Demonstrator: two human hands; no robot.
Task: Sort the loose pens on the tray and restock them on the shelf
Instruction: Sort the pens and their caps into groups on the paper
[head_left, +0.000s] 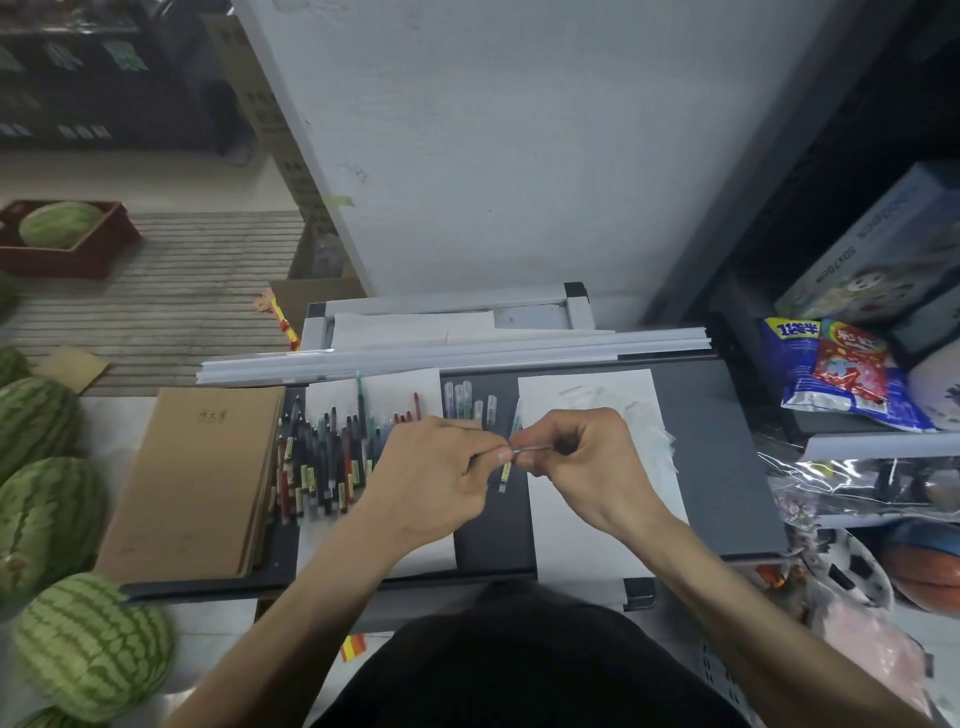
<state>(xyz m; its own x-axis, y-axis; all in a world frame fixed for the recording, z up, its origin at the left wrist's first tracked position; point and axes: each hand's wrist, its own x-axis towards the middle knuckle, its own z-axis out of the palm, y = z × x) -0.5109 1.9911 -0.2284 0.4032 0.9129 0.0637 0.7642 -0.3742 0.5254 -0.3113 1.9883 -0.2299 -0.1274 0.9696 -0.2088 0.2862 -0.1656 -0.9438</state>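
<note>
Head view: the left grip (436, 467) and right grip (587, 462) both pinch one thin pen (530, 448) over the tray (727, 441). Loose pens (322, 457) lie heaped just left of them.

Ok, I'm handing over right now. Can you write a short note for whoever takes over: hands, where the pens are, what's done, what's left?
Left hand and right hand: each pinches one end of a thin pen, held over the middle of the tray.
Pens: the big mixed pile lies on the left sheet. A short row of clear pens is at the back of the tray. One green-labelled pen lies under the hands.
Done: only the clear pens appear to be set apart.
Left: sort the pile, then restock the shelf.
</note>
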